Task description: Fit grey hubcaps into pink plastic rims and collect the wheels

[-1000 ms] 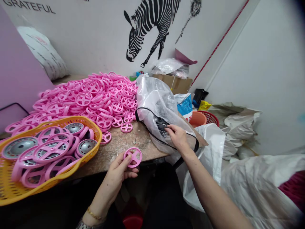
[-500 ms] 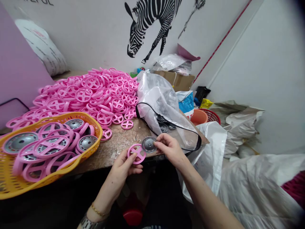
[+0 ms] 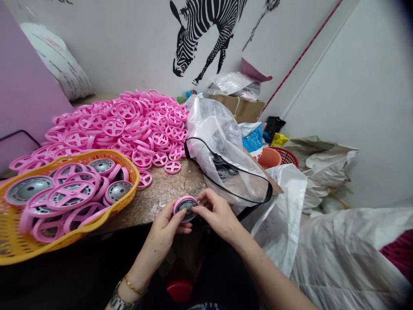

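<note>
Between my hands, over the table's front edge, is a pink plastic wheel ring (image 3: 179,201) with a grey hubcap disc (image 3: 185,209) lying against its face. My left hand (image 3: 167,219) grips the ring from the left, thumb on the disc. My right hand (image 3: 214,212) pinches the disc's right side with thumb and fingers. Left of them stands a yellow basket (image 3: 106,224) holding pink wheels, several with grey discs in them. More grey discs (image 3: 222,173) lie inside a clear zip bag (image 3: 213,125) at the right.
A large heap of pink wheels (image 3: 129,125) covers the table's back left. Behind the clear bag is a cardboard box (image 3: 245,108). White sacks (image 3: 348,245) and an orange tub (image 3: 269,158) stand to the right. A red object (image 3: 178,291) is below the table edge.
My right hand has moved left and brought the grey disc onto the pink wheel, where the two were apart before. My left hand stays nearly in place.
</note>
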{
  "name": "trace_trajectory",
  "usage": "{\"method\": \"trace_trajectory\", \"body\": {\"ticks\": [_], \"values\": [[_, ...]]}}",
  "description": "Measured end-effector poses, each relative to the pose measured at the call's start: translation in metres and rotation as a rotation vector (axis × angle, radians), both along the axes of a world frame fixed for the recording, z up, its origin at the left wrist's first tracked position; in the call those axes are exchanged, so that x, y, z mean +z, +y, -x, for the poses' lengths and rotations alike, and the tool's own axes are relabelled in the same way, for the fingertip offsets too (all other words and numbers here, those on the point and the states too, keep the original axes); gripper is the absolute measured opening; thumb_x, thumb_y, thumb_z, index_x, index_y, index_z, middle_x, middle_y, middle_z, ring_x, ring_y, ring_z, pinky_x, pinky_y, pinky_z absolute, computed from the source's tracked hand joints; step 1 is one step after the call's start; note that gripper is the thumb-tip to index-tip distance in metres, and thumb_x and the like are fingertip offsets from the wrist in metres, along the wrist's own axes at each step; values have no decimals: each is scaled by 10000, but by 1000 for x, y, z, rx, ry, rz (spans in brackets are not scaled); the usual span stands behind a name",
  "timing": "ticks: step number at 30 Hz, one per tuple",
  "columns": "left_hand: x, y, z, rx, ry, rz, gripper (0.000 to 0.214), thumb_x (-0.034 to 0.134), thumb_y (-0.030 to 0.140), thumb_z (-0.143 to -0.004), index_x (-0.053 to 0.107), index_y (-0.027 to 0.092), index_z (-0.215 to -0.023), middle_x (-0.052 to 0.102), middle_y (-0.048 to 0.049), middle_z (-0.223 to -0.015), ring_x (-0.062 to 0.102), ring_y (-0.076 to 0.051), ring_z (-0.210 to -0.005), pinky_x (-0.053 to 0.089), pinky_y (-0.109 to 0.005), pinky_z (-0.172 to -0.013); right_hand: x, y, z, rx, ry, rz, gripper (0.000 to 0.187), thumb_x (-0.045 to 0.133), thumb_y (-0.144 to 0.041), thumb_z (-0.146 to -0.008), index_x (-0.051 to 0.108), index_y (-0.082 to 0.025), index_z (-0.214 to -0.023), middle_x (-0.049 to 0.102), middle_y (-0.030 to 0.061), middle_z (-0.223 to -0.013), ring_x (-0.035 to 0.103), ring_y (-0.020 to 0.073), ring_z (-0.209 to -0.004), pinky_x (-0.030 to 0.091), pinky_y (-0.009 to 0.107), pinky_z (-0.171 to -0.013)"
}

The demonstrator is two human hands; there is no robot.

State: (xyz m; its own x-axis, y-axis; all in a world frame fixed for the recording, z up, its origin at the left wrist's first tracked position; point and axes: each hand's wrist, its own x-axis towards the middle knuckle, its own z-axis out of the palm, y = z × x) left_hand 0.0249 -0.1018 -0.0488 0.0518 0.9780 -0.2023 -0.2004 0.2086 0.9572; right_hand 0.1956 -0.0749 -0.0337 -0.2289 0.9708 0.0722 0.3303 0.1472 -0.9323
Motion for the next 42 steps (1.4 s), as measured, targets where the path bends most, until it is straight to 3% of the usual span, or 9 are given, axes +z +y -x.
{"method": "trace_trajectory", "body": {"ticks": [2, 5, 11, 18, 22, 28, 32, 36, 42], "values": [[4, -2, 0, -11, 26, -15, 429, 756, 399, -746, 664, 160, -1090, 689, -54, -958, 698, -176, -655, 623, -314, -590, 1, -1, 0, 31, 53, 3, 190, 683, -297, -824, 640, -200, -982, 657, 1, -857, 607, 154, -784, 445, 257, -690], [8, -6, -1, -57, 73, -44, 392, 710, 389, -791, 668, 167, -1111, 684, -60, -960, 704, -204, -717, 628, -338, -627, 2, -4, -1, 121, 116, 2, 165, 646, -301, -862, 671, -193, -984, 676, 22, -922, 619, 170, -861, 461, 272, -748], [9, -12, -3, -129, 153, -128, 325, 632, 400, -865, 683, 199, -1115, 683, -72, -998, 696, -229, -743, 621, -353, -645, -1, -8, 0, 129, 235, 46, 107, 636, -278, -854, 658, -186, -903, 625, -12, -800, 573, 145, -753, 440, 255, -705], [8, -13, -8, -14, 181, -167, 178, 689, 358, -811, 723, 206, -896, 664, -45, -773, 660, -215, -604, 568, -293, -523, -4, -17, 7, 39, 206, -81, 99, 592, -221, -857, 634, -195, -772, 608, -21, -727, 559, 142, -719, 420, 250, -686], [11, -11, -7, -48, 225, -159, 235, 681, 345, -814, 725, 206, -999, 686, -56, -843, 670, -218, -626, 570, -299, -514, -10, -12, 10, 11, 285, 25, 110, 614, -292, -833, 640, -197, -784, 604, -22, -719, 550, 144, -704, 431, 254, -680], [17, -10, -3, 4, 216, -58, 635, 776, 251, -701, 597, 229, -1310, 705, -85, -1081, 684, -203, -611, 597, -331, -544, -8, -3, 10, 79, 353, 144, 124, 642, -317, -801, 630, -199, -838, 609, -18, -766, 555, 147, -735, 444, 249, -677], [16, -13, -1, 24, 249, -107, 597, 748, 244, -735, 603, 219, -1313, 727, -35, -839, 652, -181, -521, 568, -285, -500, -2, -5, 13, 165, 380, 134, 133, 644, -237, -790, 632, -206, -918, 626, -20, -838, 573, 150, -807, 452, 252, -749], [15, -13, 0, 56, 180, -118, 571, 757, 216, -726, 634, 206, -1283, 637, 31, -558, 590, -162, -443, 505, -228, -422, -2, -9, 19, 90, 337, 27, 65, 612, -209, -809, 621, -209, -874, 602, -31, -795, 554, 143, -765, 438, 248, -729], [14, -8, 8, -16, 263, -120, 648, 683, 291, -802, 495, 191, -1414, 678, 3, -720, 636, -167, -519, 579, -277, -485, -3, 1, 23, 134, 362, 86, 78, 634, -235, -788, 613, -205, -857, 604, -35, -776, 554, 140, -738, 442, 248, -703]]}}
